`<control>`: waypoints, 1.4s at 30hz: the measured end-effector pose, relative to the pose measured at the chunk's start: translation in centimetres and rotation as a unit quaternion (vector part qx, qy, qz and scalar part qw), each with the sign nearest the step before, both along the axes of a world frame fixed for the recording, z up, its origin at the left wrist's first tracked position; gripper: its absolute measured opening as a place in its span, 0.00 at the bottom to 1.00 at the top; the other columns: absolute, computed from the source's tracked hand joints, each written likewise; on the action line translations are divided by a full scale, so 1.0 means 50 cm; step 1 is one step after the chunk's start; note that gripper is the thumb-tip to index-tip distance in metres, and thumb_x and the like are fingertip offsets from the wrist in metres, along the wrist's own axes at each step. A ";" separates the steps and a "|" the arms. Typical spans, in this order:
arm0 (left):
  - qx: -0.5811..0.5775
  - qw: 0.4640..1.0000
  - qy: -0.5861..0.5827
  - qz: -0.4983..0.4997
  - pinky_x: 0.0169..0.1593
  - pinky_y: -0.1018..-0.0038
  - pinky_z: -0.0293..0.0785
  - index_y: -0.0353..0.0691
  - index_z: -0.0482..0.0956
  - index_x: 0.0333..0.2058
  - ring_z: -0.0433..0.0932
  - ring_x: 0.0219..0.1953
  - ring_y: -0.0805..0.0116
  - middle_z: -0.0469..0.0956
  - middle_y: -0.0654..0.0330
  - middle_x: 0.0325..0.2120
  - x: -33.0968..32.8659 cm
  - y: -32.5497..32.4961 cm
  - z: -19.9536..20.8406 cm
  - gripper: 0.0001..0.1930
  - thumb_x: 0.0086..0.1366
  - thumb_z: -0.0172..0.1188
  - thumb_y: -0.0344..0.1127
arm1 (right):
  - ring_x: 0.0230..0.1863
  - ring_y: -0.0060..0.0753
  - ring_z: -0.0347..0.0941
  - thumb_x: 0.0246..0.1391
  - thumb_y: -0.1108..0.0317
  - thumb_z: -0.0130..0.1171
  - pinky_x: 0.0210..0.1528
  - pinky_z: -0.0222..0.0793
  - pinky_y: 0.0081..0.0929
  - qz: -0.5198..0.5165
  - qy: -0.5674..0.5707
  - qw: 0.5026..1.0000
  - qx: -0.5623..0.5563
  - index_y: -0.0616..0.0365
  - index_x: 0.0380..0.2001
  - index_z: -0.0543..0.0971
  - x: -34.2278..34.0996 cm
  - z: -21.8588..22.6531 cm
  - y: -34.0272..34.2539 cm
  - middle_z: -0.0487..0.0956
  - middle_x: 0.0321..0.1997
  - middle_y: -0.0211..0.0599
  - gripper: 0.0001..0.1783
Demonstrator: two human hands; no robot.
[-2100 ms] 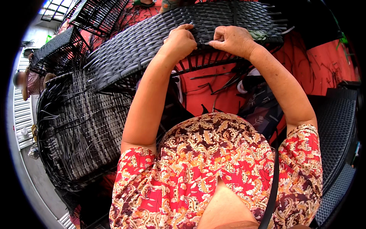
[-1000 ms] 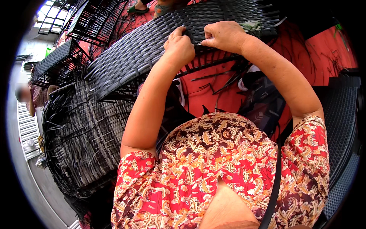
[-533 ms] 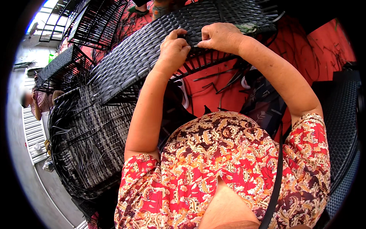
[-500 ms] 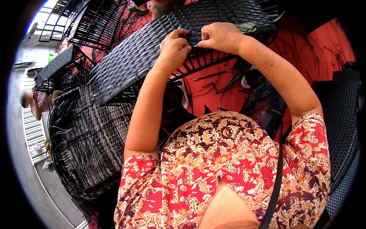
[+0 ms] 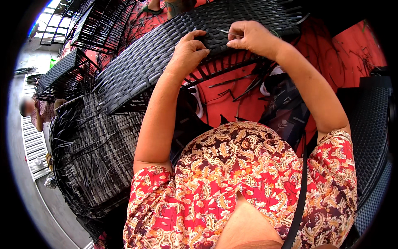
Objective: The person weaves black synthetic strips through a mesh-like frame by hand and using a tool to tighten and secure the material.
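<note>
A long black panel woven from flat plastic strips (image 5: 137, 62) stretches across the upper middle, on a dark frame with slender bars below its near edge. My left hand (image 5: 188, 54) rests on the weave by that edge, its index finger and thumb apart and the other fingers curled. To its right, my right hand (image 5: 251, 38) is closed on a thin grey strip (image 5: 224, 31), which points left over the panel from between thumb and fingers. Whether that strip is loose or joined to the weave I cannot tell.
A greyish woven piece with loose strip ends (image 5: 99, 153) stands at left. Dark frames (image 5: 101, 25) and a small woven piece (image 5: 62, 74) lie farther back, near a seated person (image 5: 43, 112). Black woven panels (image 5: 367, 133) stand at right. Scraps litter the red floor (image 5: 219, 103).
My right hand has moved up and to the right, away from my left hand, and the thin grey strip now shows in its fingers. My left hand has hardly moved.
</note>
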State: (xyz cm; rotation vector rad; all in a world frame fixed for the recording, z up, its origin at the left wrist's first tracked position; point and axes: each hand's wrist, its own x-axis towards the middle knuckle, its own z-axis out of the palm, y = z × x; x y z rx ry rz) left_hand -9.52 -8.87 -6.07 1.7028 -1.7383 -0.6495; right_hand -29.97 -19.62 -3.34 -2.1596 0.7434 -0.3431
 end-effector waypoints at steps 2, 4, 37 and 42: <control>-0.009 1.000 0.014 -0.004 0.46 0.77 0.68 0.31 0.79 0.26 0.73 0.44 0.69 0.68 0.57 0.53 0.010 -0.002 -0.009 0.06 0.53 0.61 0.30 | 0.27 0.21 0.65 0.45 0.72 0.62 0.32 0.64 0.20 0.006 -0.070 0.995 0.077 0.60 0.27 0.77 0.010 -0.018 0.032 0.69 0.23 0.27 0.05; 0.018 0.999 0.041 0.004 0.45 0.77 0.68 0.31 0.79 0.25 0.73 0.44 0.70 0.68 0.57 0.53 0.005 -0.005 0.005 0.06 0.53 0.60 0.29 | 0.31 0.26 0.68 0.45 0.70 0.63 0.35 0.67 0.23 -0.001 -0.078 0.995 -0.055 0.58 0.30 0.78 0.024 -0.046 0.047 0.71 0.29 0.29 0.07; -0.045 0.996 0.015 0.069 0.48 0.77 0.70 0.31 0.81 0.32 0.73 0.49 0.65 0.70 0.56 0.54 -0.005 -0.006 -0.046 0.07 0.53 0.60 0.24 | 0.43 0.45 0.71 0.45 0.67 0.61 0.48 0.67 0.35 0.047 0.156 0.970 -0.179 0.59 0.32 0.74 0.078 -0.026 0.055 0.73 0.38 0.42 0.11; -0.031 0.997 0.038 0.068 0.46 0.77 0.70 0.32 0.81 0.32 0.73 0.49 0.65 0.70 0.55 0.54 0.001 -0.017 -0.052 0.07 0.53 0.60 0.24 | 0.43 0.45 0.71 0.43 0.68 0.61 0.47 0.67 0.35 0.076 0.122 0.965 -0.221 0.60 0.31 0.73 0.076 -0.041 0.042 0.73 0.37 0.43 0.12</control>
